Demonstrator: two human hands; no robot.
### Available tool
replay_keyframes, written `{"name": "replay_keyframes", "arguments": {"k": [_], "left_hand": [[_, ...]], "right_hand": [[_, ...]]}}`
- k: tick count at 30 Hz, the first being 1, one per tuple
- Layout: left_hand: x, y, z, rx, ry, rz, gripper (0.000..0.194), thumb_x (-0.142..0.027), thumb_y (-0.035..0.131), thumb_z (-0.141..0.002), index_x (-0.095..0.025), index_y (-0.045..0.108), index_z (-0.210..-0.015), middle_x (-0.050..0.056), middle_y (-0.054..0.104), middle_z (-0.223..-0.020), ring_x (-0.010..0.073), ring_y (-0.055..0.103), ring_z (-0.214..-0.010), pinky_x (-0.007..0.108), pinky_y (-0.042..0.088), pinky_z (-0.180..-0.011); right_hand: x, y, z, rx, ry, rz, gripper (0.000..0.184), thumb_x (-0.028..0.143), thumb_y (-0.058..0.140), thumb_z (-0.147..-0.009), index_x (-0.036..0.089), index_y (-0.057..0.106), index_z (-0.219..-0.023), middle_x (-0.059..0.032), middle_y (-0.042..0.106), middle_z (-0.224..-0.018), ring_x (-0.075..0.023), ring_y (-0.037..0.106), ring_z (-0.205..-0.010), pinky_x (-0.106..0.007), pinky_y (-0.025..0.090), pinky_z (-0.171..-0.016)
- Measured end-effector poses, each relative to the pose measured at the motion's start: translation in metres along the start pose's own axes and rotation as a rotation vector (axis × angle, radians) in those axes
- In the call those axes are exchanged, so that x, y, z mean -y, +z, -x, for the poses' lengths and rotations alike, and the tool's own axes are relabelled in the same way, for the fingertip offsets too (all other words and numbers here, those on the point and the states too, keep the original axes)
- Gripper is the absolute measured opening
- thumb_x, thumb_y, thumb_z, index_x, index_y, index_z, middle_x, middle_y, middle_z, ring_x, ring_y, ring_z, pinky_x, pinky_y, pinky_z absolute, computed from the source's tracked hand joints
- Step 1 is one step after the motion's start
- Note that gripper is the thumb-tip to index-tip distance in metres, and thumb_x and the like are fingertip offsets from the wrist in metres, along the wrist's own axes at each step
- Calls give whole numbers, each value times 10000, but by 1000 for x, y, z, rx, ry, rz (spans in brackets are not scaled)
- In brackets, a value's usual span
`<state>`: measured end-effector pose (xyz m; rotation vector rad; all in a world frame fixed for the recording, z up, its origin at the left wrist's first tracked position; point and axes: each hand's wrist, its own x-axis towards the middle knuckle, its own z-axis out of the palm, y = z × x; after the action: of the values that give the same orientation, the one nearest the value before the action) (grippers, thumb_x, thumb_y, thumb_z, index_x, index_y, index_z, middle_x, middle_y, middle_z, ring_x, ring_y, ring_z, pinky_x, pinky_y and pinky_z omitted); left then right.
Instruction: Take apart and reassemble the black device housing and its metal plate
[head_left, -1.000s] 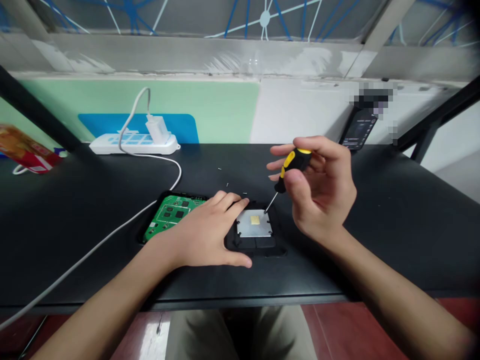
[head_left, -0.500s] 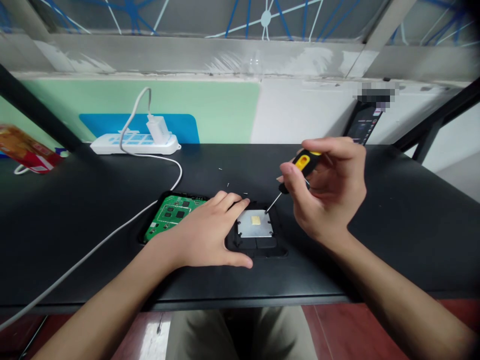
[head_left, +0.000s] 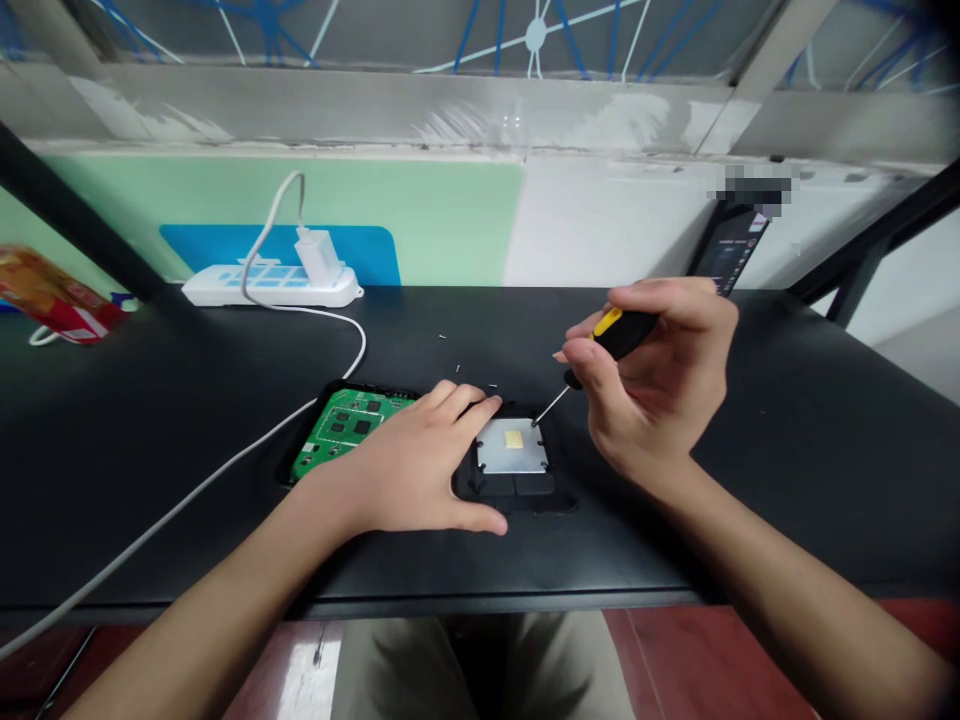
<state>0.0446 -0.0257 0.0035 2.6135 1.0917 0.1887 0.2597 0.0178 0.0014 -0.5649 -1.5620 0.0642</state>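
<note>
My right hand [head_left: 664, 370] grips a yellow-and-black screwdriver [head_left: 626, 330], its thin shaft slanting down to the left. The tip meets the upper right corner of a silver metal plate [head_left: 499, 458], at a small dark screw hole. That plate, with a pale yellow pad [head_left: 513, 439] at its middle, sits inside a black plastic casing [head_left: 534, 486]. My left hand [head_left: 420, 460] lies with fingers outstretched and thumb apart across the casing's left side. Under its wrist and palm is a green circuit board [head_left: 345, 425] in a black housing, partly hidden.
Several small screws [head_left: 493, 386] lie behind the casing on the black table [head_left: 150, 430]. A white cable [head_left: 210, 480] runs from a power strip [head_left: 225, 288] past the board's left side. A red-orange packet [head_left: 56, 295] stands far left; a dark box [head_left: 731, 245] leans on the wall.
The screwdriver handle has turned in my right fingers, showing less yellow, while its tip stays at the plate's corner. My left hand keeps its place.
</note>
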Motion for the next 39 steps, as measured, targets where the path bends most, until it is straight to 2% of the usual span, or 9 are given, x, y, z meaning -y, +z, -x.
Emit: {"name": "replay_keyframes", "arguments": {"k": [5,9,14,20,25,31,34,36,39], "left_hand": [[0,1,-1,-3,-2,-1,1074,-733,724,-765,-97,343,-1543,185,451,-1499,370,424,-1356,487,398,-1140],[1,1,0,-4,4,11,1066,-746,710,-770,-115,342,-1546,183,455,-1497,367,429,-1351,491,404,-1132],[1,1,0,-4,6,16,1051,-736,710,-774,-123,347,-1547,188,456,-1499,377,431,-1352,506,407,-1123],[0,0,0,-7,3,23,1037,-724,715,-775,-146,341,-1551,189,455,-1507,389,430,-1356,531,412,-1117],[0,-1,0,2,1,4,1057,-725,714,-780,-98,345,-1547,189,445,-1513,371,418,-1363,504,400,-1139],[0,-1,-1,5,-1,7,1045,-731,707,-781,-115,351,-1547,189,446,-1506,375,420,-1360,501,404,-1132],[1,-1,0,5,0,16,1034,-736,695,-787,-138,344,-1553,188,443,-1511,380,420,-1361,517,414,-1117],[1,0,0,1,5,12,1039,-739,697,-784,-136,343,-1553,188,445,-1509,379,418,-1363,518,413,-1119],[2,0,1,-4,14,-5,1044,-745,691,-786,-126,344,-1551,186,444,-1508,371,411,-1369,509,406,-1128]], "right_hand": [[5,-1,1,3,30,37,346,307,743,-868,337,636,-1196,-18,564,-1087,-117,646,-747,-289,611,-597],[9,0,2,29,116,-58,320,369,546,-991,347,547,-1311,-27,677,-1047,-148,693,-756,-319,615,-608],[9,0,3,22,150,-88,293,449,419,-1023,379,547,-1277,-42,706,-1134,-189,718,-782,-368,620,-613],[3,-3,0,22,14,26,334,423,686,-899,336,629,-1216,-36,558,-1140,-138,664,-759,-320,607,-574],[2,-5,-2,-24,-44,133,391,405,774,-831,330,654,-1195,-49,577,-1065,-213,642,-955,-317,604,-589],[9,-3,0,36,87,11,302,399,518,-1001,354,580,-1293,-30,661,-1075,-154,686,-792,-320,627,-603],[8,-3,0,40,111,-64,309,409,399,-1041,335,569,-1289,-24,698,-1076,-168,711,-815,-363,648,-650],[5,-3,0,19,102,-40,285,427,459,-1020,332,600,-1249,-29,675,-1120,-176,708,-830,-363,643,-627],[0,-4,-2,-3,32,45,310,409,699,-893,332,653,-1189,-32,633,-1107,-172,678,-821,-312,608,-563]]}}
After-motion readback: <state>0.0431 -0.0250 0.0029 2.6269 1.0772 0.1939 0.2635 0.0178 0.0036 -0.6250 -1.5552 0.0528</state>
